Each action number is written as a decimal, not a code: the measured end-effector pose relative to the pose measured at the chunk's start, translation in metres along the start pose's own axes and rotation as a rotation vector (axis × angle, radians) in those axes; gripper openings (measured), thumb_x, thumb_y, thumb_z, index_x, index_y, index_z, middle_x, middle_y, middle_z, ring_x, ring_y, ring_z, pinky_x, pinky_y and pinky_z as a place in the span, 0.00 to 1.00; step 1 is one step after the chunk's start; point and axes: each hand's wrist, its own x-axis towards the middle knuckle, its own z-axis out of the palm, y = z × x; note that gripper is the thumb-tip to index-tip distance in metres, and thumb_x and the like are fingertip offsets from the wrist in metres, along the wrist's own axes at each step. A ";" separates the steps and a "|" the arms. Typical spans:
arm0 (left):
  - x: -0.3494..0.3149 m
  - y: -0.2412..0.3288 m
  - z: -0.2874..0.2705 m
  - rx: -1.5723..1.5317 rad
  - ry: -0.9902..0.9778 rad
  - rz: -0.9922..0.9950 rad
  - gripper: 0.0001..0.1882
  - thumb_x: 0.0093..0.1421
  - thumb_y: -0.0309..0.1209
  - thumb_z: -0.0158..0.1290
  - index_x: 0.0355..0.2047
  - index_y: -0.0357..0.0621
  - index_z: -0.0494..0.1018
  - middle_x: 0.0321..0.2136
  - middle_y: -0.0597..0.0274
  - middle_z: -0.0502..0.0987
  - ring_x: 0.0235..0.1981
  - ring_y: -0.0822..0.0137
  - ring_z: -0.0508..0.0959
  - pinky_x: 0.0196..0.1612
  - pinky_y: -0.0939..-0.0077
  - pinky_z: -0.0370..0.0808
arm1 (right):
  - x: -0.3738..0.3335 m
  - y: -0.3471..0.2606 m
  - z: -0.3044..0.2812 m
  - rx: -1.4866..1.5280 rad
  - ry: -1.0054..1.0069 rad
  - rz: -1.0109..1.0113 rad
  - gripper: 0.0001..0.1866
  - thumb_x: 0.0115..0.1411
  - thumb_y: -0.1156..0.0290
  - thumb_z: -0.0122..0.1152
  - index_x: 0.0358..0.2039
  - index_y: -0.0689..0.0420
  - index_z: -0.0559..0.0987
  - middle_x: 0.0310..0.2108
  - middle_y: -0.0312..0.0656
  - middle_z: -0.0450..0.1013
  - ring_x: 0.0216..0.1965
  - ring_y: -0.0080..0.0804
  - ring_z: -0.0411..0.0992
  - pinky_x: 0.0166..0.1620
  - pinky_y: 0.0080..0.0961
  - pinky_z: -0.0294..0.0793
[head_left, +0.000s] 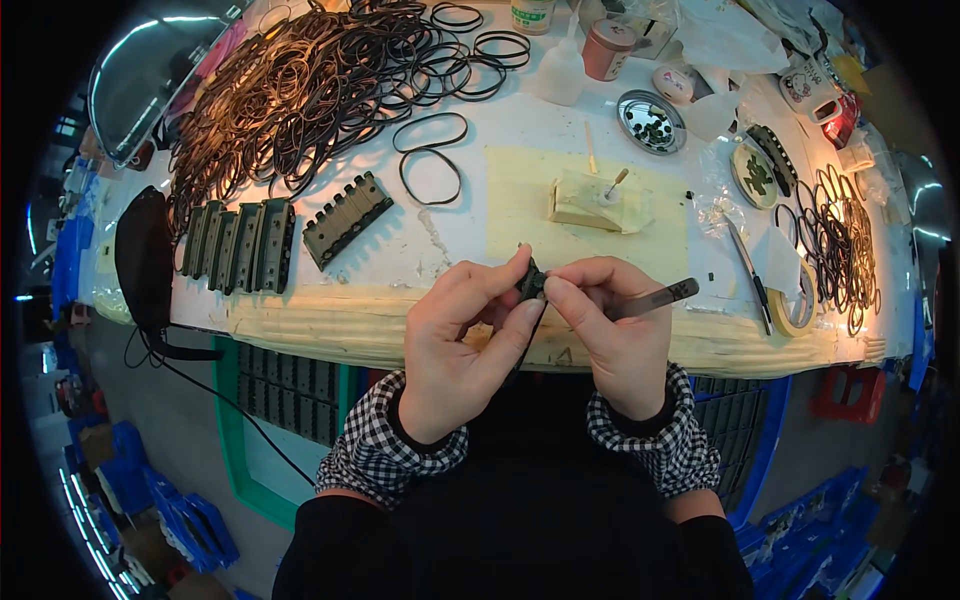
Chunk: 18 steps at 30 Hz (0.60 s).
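Note:
Close to the table's front edge, both hands meet over a small dark green part (533,283). My left hand (455,345) pinches it between thumb and fingers. The fingertips of my right hand (625,335) are closed against the part's right side. A dark stick-like handle (655,299) also lies in my right hand, its end pointing out to the right; its other end is hidden by the fingers. A thin dark strip runs down from the part between the hands, too blurred to name. Beyond them stands a yellowish wrapped block (585,205) with a small stick in its top.
Dark loops (300,90) heap up at the far left. Green-grey ridged rails (240,245) lie nearer. To the right are a metal dish (680,140) with small green parts, a slim pointed tool (750,275) and a tape roll (805,310). Bins (225,430) stand below the table.

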 end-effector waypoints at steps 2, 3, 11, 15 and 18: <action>-0.001 0.000 0.000 0.015 -0.004 0.007 0.22 0.57 0.17 0.57 0.53 0.36 0.74 0.31 0.64 0.71 0.29 0.79 0.71 0.32 0.86 0.72 | 0.001 0.000 -0.002 -0.009 -0.010 0.002 0.04 0.58 0.76 0.66 0.33 0.63 0.81 0.17 0.22 0.64 0.18 0.06 0.54 0.21 0.09 0.51; 0.000 0.000 0.000 0.021 -0.008 0.011 0.22 0.56 0.17 0.57 0.53 0.37 0.74 0.31 0.64 0.71 0.29 0.79 0.71 0.32 0.86 0.71 | 0.001 0.000 -0.002 -0.010 -0.015 0.001 0.04 0.58 0.76 0.66 0.33 0.63 0.81 0.17 0.22 0.64 0.18 0.06 0.54 0.21 0.10 0.51; 0.000 -0.001 -0.001 0.103 -0.036 0.079 0.23 0.56 0.16 0.58 0.53 0.37 0.74 0.31 0.64 0.71 0.27 0.79 0.71 0.30 0.86 0.71 | 0.004 0.000 -0.005 -0.037 -0.051 0.003 0.04 0.58 0.77 0.65 0.33 0.63 0.80 0.16 0.22 0.64 0.17 0.06 0.54 0.21 0.10 0.50; 0.001 0.000 -0.002 0.131 -0.049 0.096 0.22 0.56 0.16 0.58 0.53 0.37 0.74 0.30 0.64 0.71 0.27 0.79 0.71 0.30 0.86 0.72 | 0.005 -0.002 -0.006 -0.045 -0.064 -0.009 0.03 0.58 0.78 0.64 0.33 0.63 0.80 0.17 0.22 0.64 0.17 0.06 0.54 0.21 0.10 0.50; 0.002 0.001 -0.003 0.119 -0.058 0.088 0.22 0.56 0.17 0.58 0.52 0.36 0.74 0.30 0.64 0.72 0.26 0.79 0.71 0.30 0.86 0.72 | 0.004 -0.001 -0.008 -0.125 -0.084 -0.081 0.03 0.57 0.79 0.64 0.32 0.63 0.80 0.18 0.25 0.67 0.17 0.07 0.55 0.21 0.10 0.51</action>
